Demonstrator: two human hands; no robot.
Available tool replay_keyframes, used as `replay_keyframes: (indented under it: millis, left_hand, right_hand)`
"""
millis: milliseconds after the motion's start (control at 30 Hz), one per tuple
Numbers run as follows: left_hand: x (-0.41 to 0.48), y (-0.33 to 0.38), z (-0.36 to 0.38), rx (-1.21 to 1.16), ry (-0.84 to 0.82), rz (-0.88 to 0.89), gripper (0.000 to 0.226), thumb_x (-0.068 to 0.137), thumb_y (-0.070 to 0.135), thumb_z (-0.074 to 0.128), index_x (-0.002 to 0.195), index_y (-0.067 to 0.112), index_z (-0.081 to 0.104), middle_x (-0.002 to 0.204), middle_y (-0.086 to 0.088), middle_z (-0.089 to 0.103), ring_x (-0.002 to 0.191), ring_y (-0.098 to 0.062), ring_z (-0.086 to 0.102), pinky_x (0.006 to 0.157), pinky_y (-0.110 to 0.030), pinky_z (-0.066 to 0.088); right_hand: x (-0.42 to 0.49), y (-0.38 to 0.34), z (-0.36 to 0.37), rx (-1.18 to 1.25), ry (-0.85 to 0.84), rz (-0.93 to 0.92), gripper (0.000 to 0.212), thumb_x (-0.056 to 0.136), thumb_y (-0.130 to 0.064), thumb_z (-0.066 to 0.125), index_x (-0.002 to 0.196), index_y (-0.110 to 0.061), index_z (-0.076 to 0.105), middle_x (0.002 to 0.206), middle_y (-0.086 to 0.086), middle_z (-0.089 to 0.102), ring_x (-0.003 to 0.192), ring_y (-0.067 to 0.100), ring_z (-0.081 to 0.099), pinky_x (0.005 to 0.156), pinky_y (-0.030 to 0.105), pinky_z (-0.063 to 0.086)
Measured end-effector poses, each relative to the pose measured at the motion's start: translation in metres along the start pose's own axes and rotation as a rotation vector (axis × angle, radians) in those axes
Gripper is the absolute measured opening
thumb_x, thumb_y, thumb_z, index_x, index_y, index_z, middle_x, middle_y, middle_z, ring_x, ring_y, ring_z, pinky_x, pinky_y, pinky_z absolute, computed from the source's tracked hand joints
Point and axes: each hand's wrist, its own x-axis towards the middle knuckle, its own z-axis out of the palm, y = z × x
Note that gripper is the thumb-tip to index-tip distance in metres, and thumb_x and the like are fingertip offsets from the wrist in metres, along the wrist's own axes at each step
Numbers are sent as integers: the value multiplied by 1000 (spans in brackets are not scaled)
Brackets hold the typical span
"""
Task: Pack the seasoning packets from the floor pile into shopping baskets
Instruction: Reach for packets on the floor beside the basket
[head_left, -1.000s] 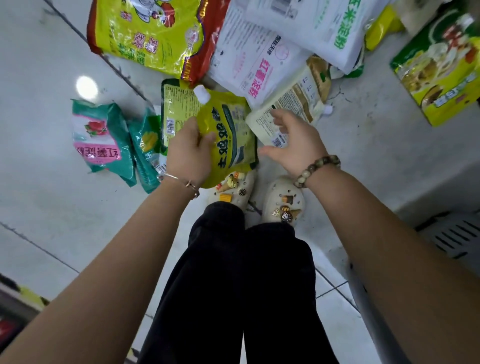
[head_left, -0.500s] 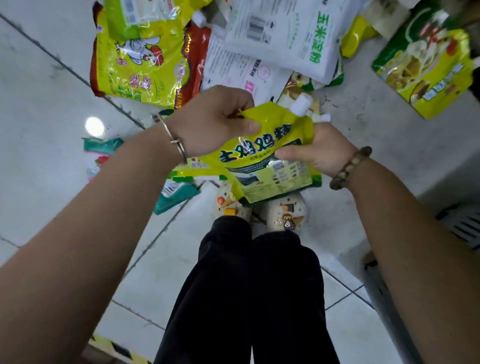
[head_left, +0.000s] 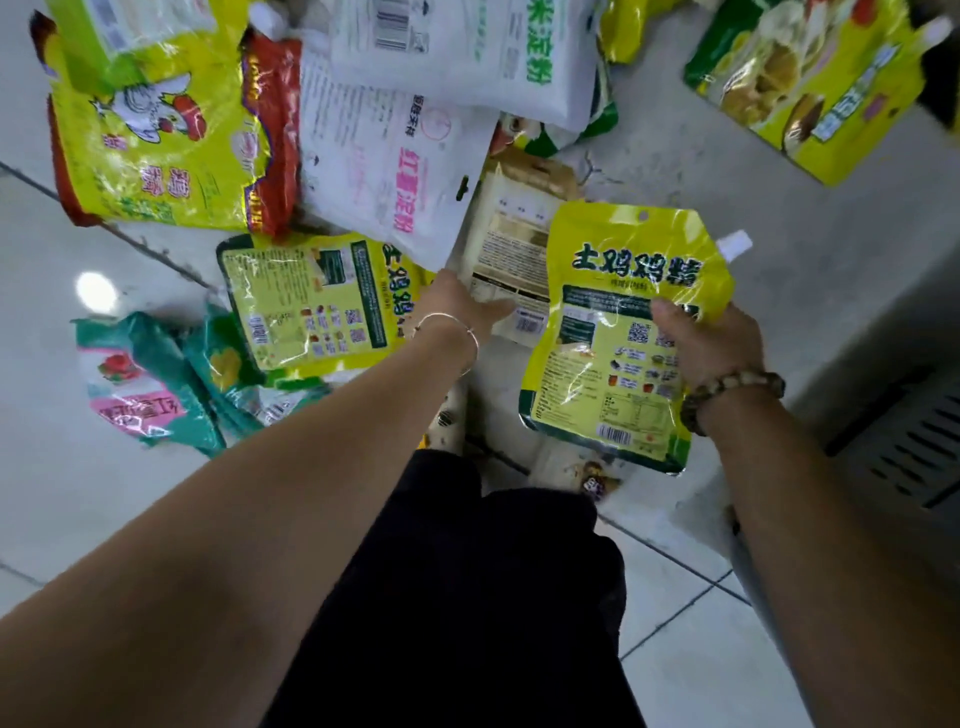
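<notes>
So the right hand (head_left: 719, 345) is gripping a yellow spouted pouch (head_left: 613, 374). The thumb is pressing across the front and the fingers are hidden behind it. The pouch is hanging upright in the air, white spout pointing up and to the right. It's sitting just right of the beige packet (head_left: 511, 249) in the middle of the pile and covering that packet's right edge from this angle.

The left hand (head_left: 457, 306) is reaching down at the beige packet's lower left corner, thumb sticking out over its bottom edge. The fingers are tucked out of sight, so honestly I can't tell if it's grabbing anything.

A second yellow pouch (head_left: 306, 301) is lying flat on the floor (head_left: 779, 249) just left of the beige packet, right by the left hand. A white packet with pink lettering (head_left: 384, 166) is lying up and left of the beige packet, overlapping that second pouch. Two teal packets (head_left: 156, 384) are lying well off to the beige packet's lower left. A grey slotted basket (head_left: 904, 447) is peeking in well to its lower right, past the right wrist.
</notes>
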Motion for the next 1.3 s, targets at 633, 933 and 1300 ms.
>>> replay_keyframes:
  millis: [633, 933, 1300]
  left_hand:
    - [-33, 23, 25, -436, 241, 101, 32, 77, 28, 75, 99, 10, 61, 97, -1, 65, 87, -19, 59, 72, -23, 43]
    - [-182, 35, -52, -447, 91, 329, 19, 77, 7, 73, 91, 7, 59, 85, -4, 66, 70, -15, 61, 65, -25, 51]
    - [-350, 63, -60, -431, 18, 421, 16, 73, 12, 77, 83, 16, 65, 79, 4, 67, 68, -10, 63, 63, -25, 52]
  right_hand:
    - [-17, 20, -44, 120, 131, 98, 29, 88, -29, 64, 112, -13, 63, 91, -3, 57, 79, 13, 52, 59, 17, 35]
    - [-125, 5, -123, 188, 276, 102, 37, 85, -29, 66, 115, -9, 60, 99, -2, 61, 84, 14, 56, 46, 7, 36]
    - [-236, 11, -252, 197, 454, 2, 32, 91, -28, 59, 110, -3, 59, 88, 0, 57, 68, 10, 52, 53, 16, 36]
